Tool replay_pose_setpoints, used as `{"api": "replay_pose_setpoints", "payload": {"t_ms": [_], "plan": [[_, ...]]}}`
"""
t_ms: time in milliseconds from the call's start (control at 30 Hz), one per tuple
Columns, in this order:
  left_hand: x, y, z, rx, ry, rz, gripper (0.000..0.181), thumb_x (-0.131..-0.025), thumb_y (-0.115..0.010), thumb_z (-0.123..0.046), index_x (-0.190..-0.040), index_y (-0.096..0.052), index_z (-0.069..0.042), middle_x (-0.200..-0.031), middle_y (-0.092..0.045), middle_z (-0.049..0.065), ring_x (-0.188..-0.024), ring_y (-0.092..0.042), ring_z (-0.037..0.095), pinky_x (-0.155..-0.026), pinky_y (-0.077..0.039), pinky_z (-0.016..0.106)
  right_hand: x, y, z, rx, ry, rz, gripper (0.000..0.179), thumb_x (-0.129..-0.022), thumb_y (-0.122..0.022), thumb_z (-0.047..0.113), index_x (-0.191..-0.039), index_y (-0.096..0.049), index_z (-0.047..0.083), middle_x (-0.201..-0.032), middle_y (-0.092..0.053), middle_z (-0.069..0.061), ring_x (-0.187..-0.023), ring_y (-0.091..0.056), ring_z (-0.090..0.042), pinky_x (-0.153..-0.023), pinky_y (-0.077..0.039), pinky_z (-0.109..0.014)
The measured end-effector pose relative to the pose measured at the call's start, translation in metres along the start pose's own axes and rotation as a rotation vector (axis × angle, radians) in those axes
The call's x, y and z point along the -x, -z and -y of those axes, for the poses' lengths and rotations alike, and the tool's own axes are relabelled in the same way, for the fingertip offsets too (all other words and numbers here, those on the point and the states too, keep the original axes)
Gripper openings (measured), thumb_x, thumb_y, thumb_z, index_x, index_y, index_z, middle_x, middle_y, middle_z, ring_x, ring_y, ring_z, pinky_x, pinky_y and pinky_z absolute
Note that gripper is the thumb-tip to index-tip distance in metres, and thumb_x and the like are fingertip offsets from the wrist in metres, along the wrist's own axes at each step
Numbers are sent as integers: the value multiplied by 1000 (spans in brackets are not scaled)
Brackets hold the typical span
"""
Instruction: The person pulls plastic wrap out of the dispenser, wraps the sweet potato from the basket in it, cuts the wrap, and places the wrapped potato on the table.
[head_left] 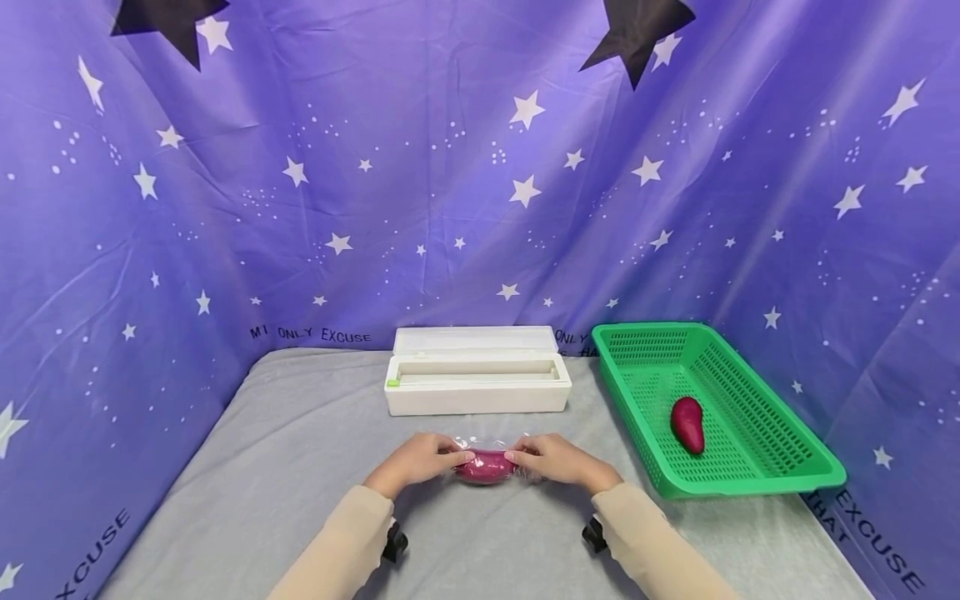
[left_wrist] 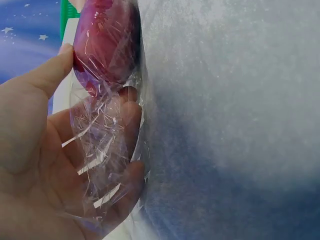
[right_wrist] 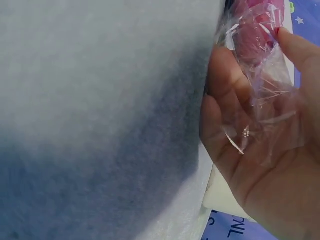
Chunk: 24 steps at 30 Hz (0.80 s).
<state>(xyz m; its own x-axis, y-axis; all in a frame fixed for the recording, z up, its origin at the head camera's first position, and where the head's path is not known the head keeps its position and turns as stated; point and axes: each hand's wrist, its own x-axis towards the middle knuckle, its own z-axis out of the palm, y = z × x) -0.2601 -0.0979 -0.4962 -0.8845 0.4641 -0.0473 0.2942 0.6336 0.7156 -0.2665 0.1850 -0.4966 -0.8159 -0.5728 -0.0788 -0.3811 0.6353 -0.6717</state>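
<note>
A reddish-purple sweet potato (head_left: 486, 468) wrapped in clear cling film lies across the front of the white dispenser box, low over the grey cloth. My left hand (head_left: 426, 460) holds its left end between thumb and fingers. At the right end, my right hand (head_left: 558, 460) grips it the same way. In the left wrist view, a twisted tail of cling film (left_wrist: 102, 145) trails from the sweet potato over the palm. Loose film (right_wrist: 270, 110) likewise spreads across the right palm in the right wrist view.
Behind the hands stands a white cling film dispenser (head_left: 480, 398) with its lid raised and a green piece at its left. To the right, a green basket (head_left: 750, 485) contains one unwrapped sweet potato (head_left: 687, 425). Grey cloth (head_left: 300, 433) covers the table; a purple star-printed curtain (head_left: 450, 208) surrounds it.
</note>
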Motion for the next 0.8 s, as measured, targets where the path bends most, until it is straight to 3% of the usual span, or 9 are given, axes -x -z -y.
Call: {"api": "replay_pose_setpoints", "payload": {"t_ms": [100,233,367,467,533,600,800], "plan": [[1,1,-2,-37,1,-10,39,-95,-64,-50,-101,-75,-13,-71,-65,-2,-64,-55,9,-62,-46,32,0,0,0,-13,-16,12,35,-104,-52,42,-110,-70,11,-70,-61,3,-58,-58,-12,-54,-51,-29],[0,2,-4,-140,-40,-67,44,-92,-67,-52,-113,-73,-13,-93,-71,1,-82,-64,15,-76,-53,40,0,0,-1,-35,-28,27,34,-104,-52,42,-108,-69,12,-70,-61,2,-55,-58,-12,-51,-53,-31],[-3,1,-10,-301,-227,-137,39,-92,-72,-41,-123,-69,-17,-121,-68,4,-111,-63,24,-94,-51,47,0,0,-3,-69,-33,40,32,-104,-52,41,-105,-69,13,-71,-62,0,-53,-58,-12,-50,-54,-33],[-6,0,-14,-386,-403,-160,25,-93,-72,-26,-116,-73,-19,-120,-68,1,-114,-62,21,-99,-49,43,0,0,-3,-73,-34,44,33,-104,-52,42,-105,-69,14,-72,-63,0,-52,-57,-12,-50,-54,-32],[-7,-1,-16,-398,-466,-155,18,-92,-72,-19,-109,-76,-19,-112,-70,-3,-109,-64,17,-97,-49,39,0,1,-3,-51,-20,37,33,-104,-52,42,-105,-69,13,-71,-62,0,-53,-56,-11,-51,-53,-31],[-8,-1,-17,-394,-488,-145,16,-90,-71,-16,-105,-77,-17,-106,-71,-5,-103,-65,14,-95,-50,36,1,2,-2,-36,-10,32,33,-104,-52,42,-106,-70,13,-71,-63,0,-54,-56,-10,-51,-52,-29],[-8,-3,-15,-372,-443,-115,27,-85,-81,-30,-109,-76,-18,-110,-72,-5,-106,-64,13,-96,-49,34,4,2,-1,-47,5,19,33,-104,-55,37,-110,-70,9,-73,-65,0,-56,-57,-11,-51,-51,-28]]}}
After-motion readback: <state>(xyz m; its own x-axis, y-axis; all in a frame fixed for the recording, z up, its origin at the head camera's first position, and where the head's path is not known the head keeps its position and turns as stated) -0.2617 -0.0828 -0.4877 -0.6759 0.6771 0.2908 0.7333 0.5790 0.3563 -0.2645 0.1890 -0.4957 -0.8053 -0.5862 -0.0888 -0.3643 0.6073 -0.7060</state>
